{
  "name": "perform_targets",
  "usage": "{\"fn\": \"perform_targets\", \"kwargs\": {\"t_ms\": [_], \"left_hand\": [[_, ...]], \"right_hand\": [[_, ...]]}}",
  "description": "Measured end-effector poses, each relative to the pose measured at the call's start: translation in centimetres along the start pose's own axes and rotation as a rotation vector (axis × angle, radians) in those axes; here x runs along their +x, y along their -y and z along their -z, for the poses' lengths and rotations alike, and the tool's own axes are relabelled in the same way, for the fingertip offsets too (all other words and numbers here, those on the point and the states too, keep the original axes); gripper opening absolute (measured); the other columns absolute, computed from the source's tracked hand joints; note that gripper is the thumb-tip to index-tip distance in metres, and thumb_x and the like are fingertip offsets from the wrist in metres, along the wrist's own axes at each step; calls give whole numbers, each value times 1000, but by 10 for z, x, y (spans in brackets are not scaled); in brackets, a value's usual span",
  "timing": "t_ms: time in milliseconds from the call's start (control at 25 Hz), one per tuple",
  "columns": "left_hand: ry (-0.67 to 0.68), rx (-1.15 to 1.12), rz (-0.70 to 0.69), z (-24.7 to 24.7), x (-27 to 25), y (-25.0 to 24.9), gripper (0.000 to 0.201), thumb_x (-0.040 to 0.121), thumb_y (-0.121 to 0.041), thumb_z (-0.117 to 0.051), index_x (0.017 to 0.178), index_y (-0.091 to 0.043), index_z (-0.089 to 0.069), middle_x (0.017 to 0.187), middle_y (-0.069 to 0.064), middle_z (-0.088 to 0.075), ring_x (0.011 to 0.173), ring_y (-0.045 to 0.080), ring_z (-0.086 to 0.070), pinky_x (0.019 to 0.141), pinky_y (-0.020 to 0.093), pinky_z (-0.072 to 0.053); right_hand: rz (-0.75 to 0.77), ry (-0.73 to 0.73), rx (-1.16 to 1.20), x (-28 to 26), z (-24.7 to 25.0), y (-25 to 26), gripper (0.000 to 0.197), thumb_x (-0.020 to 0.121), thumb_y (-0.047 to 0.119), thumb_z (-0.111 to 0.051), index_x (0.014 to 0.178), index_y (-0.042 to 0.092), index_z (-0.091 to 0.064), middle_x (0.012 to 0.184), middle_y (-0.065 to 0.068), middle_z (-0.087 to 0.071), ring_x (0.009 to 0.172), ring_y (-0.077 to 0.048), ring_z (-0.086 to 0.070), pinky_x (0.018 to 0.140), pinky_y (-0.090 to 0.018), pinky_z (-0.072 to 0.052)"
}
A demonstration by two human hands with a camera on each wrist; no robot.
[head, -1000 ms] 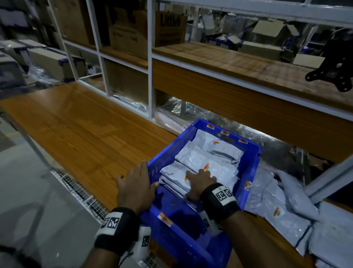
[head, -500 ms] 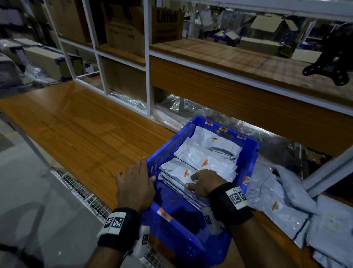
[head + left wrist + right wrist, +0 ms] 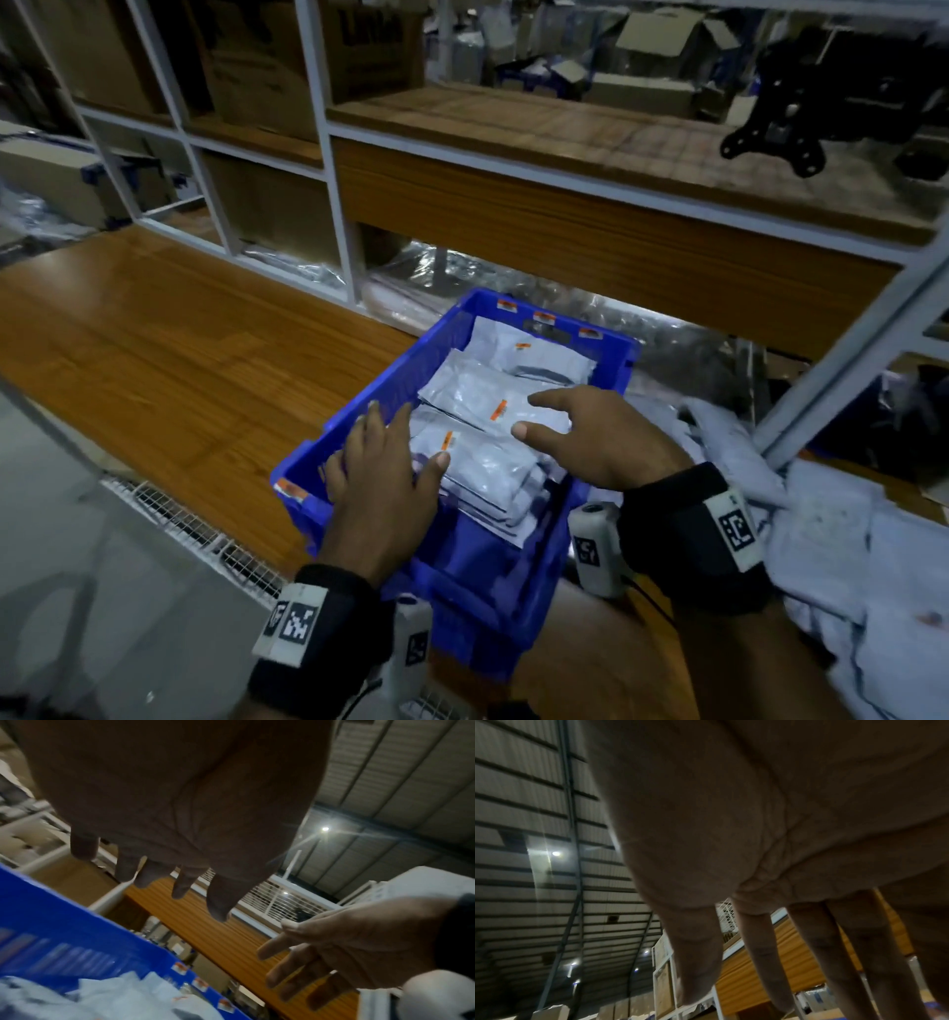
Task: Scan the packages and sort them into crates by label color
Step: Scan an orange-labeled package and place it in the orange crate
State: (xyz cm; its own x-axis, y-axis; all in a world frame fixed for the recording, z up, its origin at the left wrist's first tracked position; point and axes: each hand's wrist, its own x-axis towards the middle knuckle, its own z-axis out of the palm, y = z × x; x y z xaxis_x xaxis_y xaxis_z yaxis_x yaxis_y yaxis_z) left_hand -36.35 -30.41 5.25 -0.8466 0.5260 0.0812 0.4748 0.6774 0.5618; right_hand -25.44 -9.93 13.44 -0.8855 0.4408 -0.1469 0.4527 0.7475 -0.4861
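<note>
Here both hands, left hand (image 3: 382,473) and right hand (image 3: 598,437), hover spread over the packages (image 3: 488,437) inside the blue crate (image 3: 328,442) rim.

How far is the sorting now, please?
Done: the blue crate already holds several grey packages with orange labels. In hand: nothing; the left hand and the right hand are open over the stack. Left: a loose pile of packages beside the crate.
</note>
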Motion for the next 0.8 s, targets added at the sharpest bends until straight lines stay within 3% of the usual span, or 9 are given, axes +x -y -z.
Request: {"fn": "perform_targets", "kwargs": {"t_ms": [120,280,480,520,640,720,800], "left_hand": [[86,-26,-137,-21,-20,-55,70,107,-50,-48,166,-30,-17,177,0,-3,161,17,-2,126,50,-5],[167,143,-219,-70,-47,-103,77,105,-57,-45,166,-24,-12,176,6,-6,161,21,-9,125,46,-15],[216,323,-116,-127,-77,-133,97,100,-67,-45,167,-12,0,175,14,-3,160,29,-14,124,51,-24],[194,346,-93,-137,-83,-137,103,97,-69,-50,167,-9,-5,174,18,-5,159,34,-19,122,53,-28],[130,410,-70,-157,-93,-141,118,74,-69,-80,160,0,-36,165,26,-34,142,49,-45,106,63,-43],[103,432,-43,-170,-95,-141,120,69,-65,-86,159,-1,-38,165,24,-36,141,51,-44,104,66,-40],[57,436,-40,-176,-96,-142,111,76,-63,-82,160,-6,-39,168,23,-28,145,51,-36,108,69,-33]], "right_hand": [[-51,-58,18,-28,12,-43,63,94,60,-63,146,24,-57,152,3,-54,137,-18,-52,111,-33,-40],[-179,-48,54,-65,15,-125,61,96,56,-62,145,20,-57,150,-1,-56,134,-20,-53,109,-34,-42],[-469,-112,65,-108,-1,-256,64,95,56,-64,145,17,-57,148,-10,-56,133,-29,-54,106,-37,-45],[-525,-131,31,-115,-5,-282,65,94,58,-63,146,19,-56,148,-13,-55,133,-32,-53,107,-39,-46],[-628,-99,-103,-130,-21,-342,73,94,64,-57,154,27,-43,149,-20,-44,137,-39,-44,112,-44,-42],[-635,-21,-113,-138,-33,-368,76,94,66,-55,159,32,-34,153,-19,-35,142,-40,-36,117,-45,-37],[-612,-4,-101,-142,-48,-383,77,93,68,-54,159,36,-31,156,-17,-29,147,-42,-27,119,-49,-33]]}}
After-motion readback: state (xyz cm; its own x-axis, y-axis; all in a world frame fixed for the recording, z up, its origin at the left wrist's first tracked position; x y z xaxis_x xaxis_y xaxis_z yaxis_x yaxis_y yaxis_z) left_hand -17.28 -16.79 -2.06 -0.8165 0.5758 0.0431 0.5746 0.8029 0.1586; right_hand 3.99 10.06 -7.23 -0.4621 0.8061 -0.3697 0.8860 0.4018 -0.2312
